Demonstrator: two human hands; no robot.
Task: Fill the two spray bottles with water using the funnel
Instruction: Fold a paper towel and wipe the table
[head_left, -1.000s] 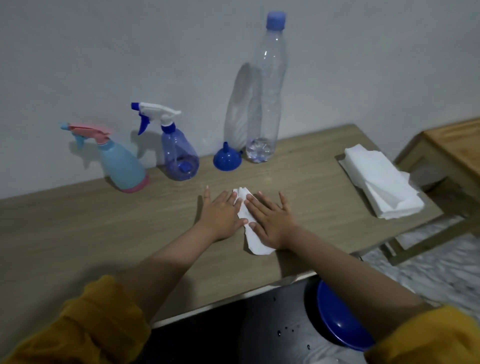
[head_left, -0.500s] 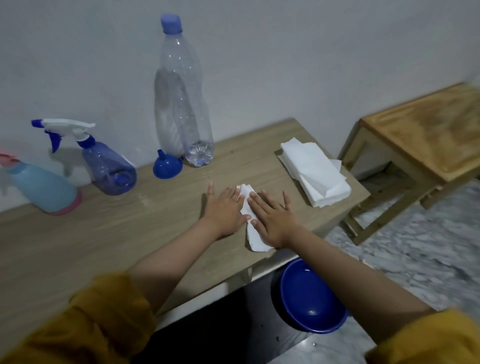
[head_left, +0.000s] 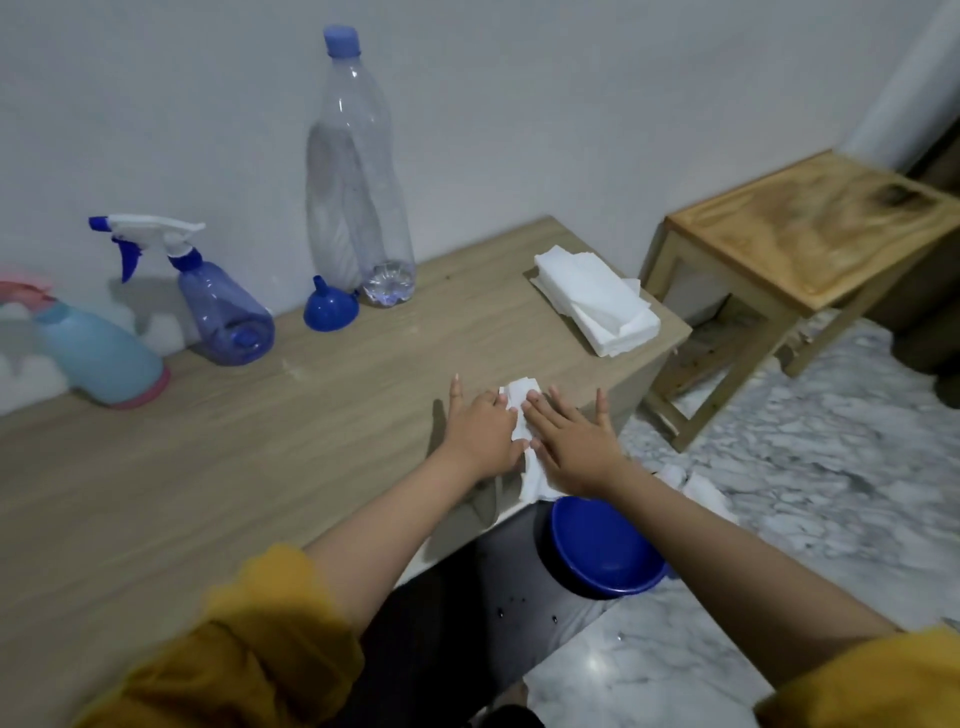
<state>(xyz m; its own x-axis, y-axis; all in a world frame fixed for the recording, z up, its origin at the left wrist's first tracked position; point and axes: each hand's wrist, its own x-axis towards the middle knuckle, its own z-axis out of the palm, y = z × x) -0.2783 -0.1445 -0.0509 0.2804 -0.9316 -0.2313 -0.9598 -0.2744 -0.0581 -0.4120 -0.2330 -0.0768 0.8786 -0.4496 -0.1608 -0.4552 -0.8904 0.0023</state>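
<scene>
Tissue lies flat near the front edge of the desk, and both hands rest on it with fingers straight and spread: the left hand on its left side, the right hand on its right, neither curled round anything. From the hands, the blue funnel sits mouth-down at about eleven o'clock, touching or just beside the tall clear bottle, which carries its cap and shows almost no water. The violet spray bottle stands at ten o'clock and the light blue spray bottle further toward nine, both with trigger heads screwed on. A stack of tissues lies at one o'clock near the desk's corner, and a blue basin sits on the floor at six o'clock, just under the desk's edge.

Risks, as I judge them: the tissue overhangs the edge slightly, so a sliding wipe could push it off into the basin. The tall bottle looks light and top-heavy, so a reach past it for the funnel could tip it onto the spray bottles. Whether the spray bottles are full cannot be told; unscrewing one carelessly near the edge could spill it.
</scene>
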